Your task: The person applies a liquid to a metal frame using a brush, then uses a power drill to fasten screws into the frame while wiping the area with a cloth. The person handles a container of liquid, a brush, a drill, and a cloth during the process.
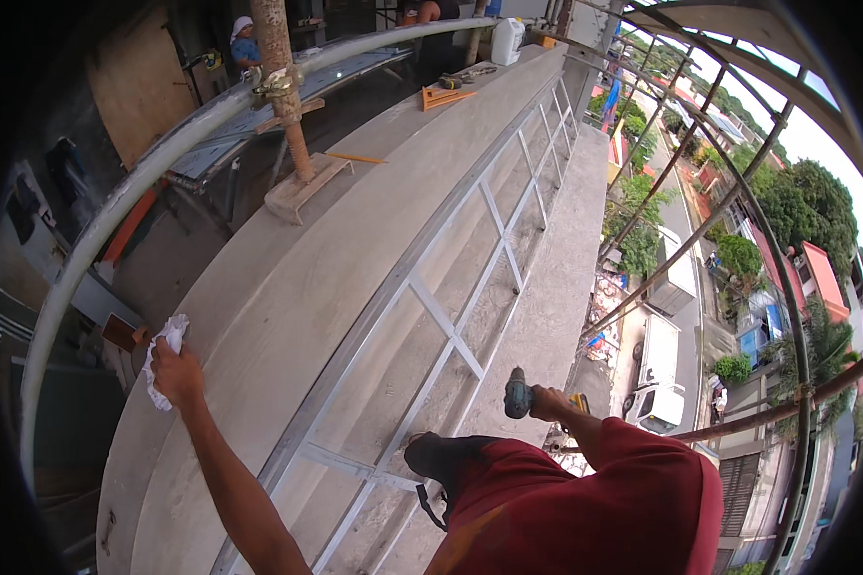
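My left hand [175,374] rests on the inner edge of a wide concrete ledge [355,230] and grips a crumpled white cloth [163,353]. My right hand [547,401] holds a dark green cordless drill [520,395] with a yellow part behind it, close to my knee in red shorts [594,498]. A long silver metal lattice frame [451,326] lies along the ledge's steps, between my two hands. My dark shoe [431,455] stands on the step beside the frame.
A rusty post [283,96] on a wooden block stands on the ledge, clamped to a curved metal rail [144,182]. Further along lie an orange triangular square [441,96], tools and a white jug [506,40]. People stand at the far end. Right of the scaffold poles is a drop to a street with vans.
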A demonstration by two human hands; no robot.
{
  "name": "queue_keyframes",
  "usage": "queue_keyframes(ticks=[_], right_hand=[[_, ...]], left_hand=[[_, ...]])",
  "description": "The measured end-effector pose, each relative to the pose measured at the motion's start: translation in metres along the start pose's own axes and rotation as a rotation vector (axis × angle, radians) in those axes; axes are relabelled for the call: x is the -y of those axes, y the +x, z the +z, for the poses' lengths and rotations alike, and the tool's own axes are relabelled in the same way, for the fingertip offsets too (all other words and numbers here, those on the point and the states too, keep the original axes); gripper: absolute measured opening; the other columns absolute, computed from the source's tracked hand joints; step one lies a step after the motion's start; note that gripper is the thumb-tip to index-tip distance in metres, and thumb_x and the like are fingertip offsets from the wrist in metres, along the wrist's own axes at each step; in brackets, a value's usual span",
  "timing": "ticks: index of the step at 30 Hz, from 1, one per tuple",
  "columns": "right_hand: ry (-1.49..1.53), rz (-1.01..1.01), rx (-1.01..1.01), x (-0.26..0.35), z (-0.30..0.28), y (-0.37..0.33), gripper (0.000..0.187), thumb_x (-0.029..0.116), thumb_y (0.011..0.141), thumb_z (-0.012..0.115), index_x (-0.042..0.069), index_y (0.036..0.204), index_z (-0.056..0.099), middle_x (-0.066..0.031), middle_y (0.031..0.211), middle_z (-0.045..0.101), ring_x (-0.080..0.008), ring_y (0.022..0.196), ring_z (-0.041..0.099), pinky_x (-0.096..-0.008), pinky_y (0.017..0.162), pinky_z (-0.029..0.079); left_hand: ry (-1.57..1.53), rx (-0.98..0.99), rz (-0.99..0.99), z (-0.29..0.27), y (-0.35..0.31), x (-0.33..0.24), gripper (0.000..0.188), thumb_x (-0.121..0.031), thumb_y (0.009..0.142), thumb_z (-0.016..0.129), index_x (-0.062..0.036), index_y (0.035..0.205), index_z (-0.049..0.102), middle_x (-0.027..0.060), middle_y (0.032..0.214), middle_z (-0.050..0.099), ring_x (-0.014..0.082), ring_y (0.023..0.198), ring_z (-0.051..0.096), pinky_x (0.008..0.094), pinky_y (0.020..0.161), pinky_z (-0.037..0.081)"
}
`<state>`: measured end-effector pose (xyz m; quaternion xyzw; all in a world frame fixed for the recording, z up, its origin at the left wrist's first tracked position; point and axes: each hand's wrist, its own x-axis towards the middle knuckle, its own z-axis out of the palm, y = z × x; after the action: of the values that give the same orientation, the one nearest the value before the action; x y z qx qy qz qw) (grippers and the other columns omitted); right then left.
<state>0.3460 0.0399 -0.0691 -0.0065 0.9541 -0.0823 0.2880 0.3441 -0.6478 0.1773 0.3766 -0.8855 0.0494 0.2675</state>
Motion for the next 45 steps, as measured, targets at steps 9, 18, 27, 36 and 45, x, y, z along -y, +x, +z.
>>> queue_keyframes(ticks=[9,18,27,36,45], right_hand=[[0.19,0.829,0.127,-0.157,0.048,-0.22,0.042,0.027,0.074,0.068,0.004,0.108,0.066,-0.0223,0.105,0.069,-0.0379,0.103,0.065,-0.0452,0.088,0.052],[0.44,0.825,-0.018,-0.175,0.05,-0.144,0.043,0.017,0.071,0.068,-0.001,0.109,0.059,-0.0172,0.082,0.07,-0.0292,0.071,0.07,-0.0401,0.064,0.056],[0.73,0.747,0.191,-0.275,0.001,0.033,0.059,0.018,0.069,0.07,-0.004,0.121,0.054,-0.0205,0.088,0.069,-0.0281,0.072,0.069,-0.0398,0.061,0.055],[0.67,0.697,-0.141,-0.331,-0.097,0.113,0.053,0.027,0.071,0.075,-0.006,0.109,0.059,-0.0285,0.097,0.067,-0.0426,0.094,0.066,-0.0467,0.078,0.054],[0.789,0.851,-0.196,-0.384,-0.155,0.176,0.048,0.036,0.08,0.066,-0.006,0.103,0.063,-0.0294,0.094,0.068,-0.0431,0.095,0.066,-0.0488,0.078,0.052]], left_hand=[[-0.135,0.023,0.023,0.01,0.008,0.023,0.049,-0.043,0.097,0.049,-0.0057,0.13,0.05,0.0201,0.119,0.061,0.0381,0.109,0.059,0.0499,0.091,0.046],[-0.175,0.075,0.011,-0.001,0.011,0.026,0.06,-0.048,0.096,0.053,-0.0017,0.134,0.052,0.0233,0.127,0.059,0.0416,0.116,0.055,0.0448,0.096,0.043],[0.757,-0.237,-0.152,-0.012,-0.003,0.105,0.046,-0.049,0.097,0.047,-0.021,0.133,0.053,0.0141,0.106,0.067,0.0304,0.097,0.066,0.0508,0.082,0.05],[-0.261,0.218,-0.135,0.168,-0.233,-0.39,0.063,-0.047,0.098,0.048,0.0095,0.125,0.052,0.0321,0.113,0.061,0.0473,0.105,0.059,0.0501,0.088,0.047],[-0.73,0.449,0.28,0.268,-0.097,-0.797,0.042,-0.039,0.098,0.051,0.0006,0.11,0.058,0.0252,0.097,0.067,0.0428,0.091,0.065,0.049,0.075,0.05]])
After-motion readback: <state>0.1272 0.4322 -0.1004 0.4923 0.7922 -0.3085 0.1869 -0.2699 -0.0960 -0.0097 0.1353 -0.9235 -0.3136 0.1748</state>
